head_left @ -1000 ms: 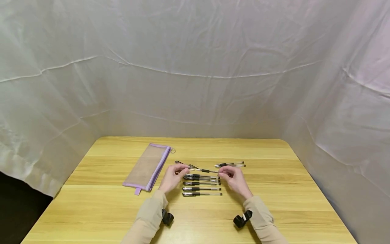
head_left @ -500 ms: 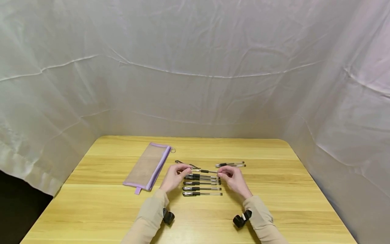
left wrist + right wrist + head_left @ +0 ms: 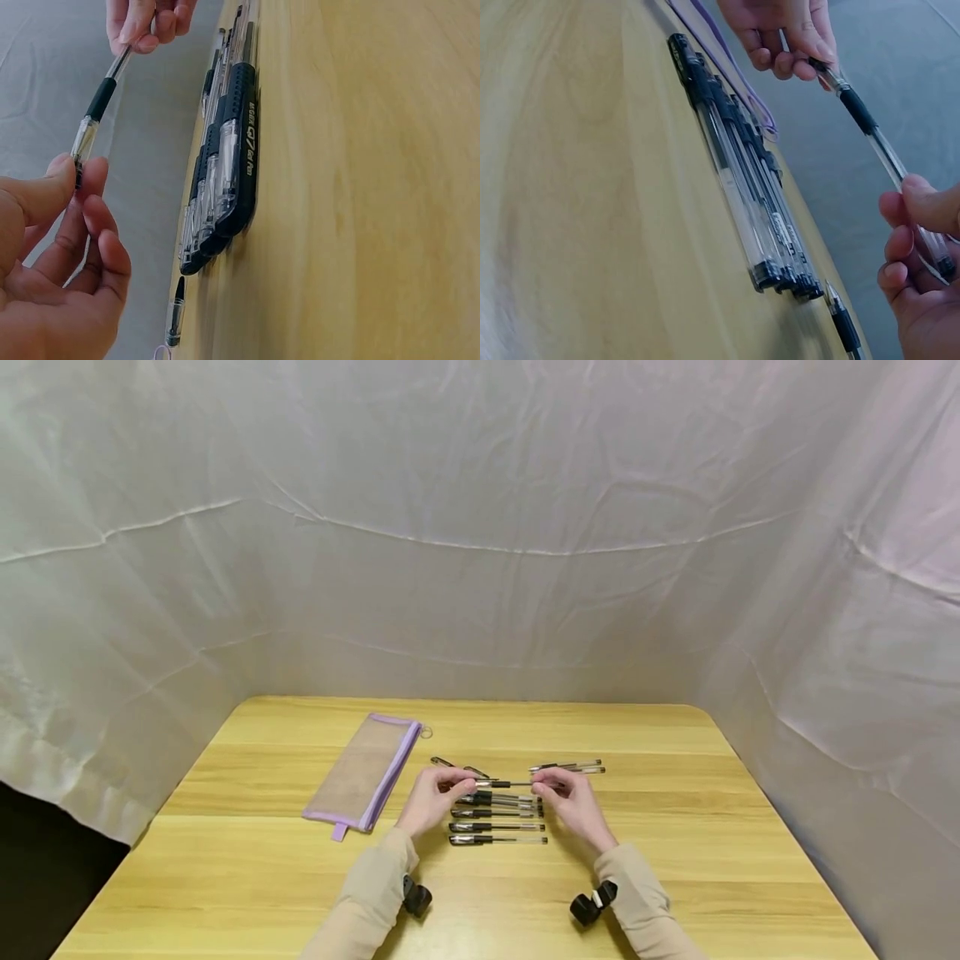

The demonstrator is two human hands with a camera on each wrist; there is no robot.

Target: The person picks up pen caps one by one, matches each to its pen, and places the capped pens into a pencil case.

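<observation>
Pen (image 3: 100,99), held crosswise (midair), cap (image 3: 84,139) leftward

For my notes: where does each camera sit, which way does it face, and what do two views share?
Head: on the head, facing forward and down over the table; left hand, right hand and both sleeves show.
Left wrist: on that wrist, facing along the held pen; left hand shows, right hand at top.
Right wrist: on that wrist, facing back along the pen; both hands show, left at top.
Both wrist views share the held pen and the pen row.
</observation>
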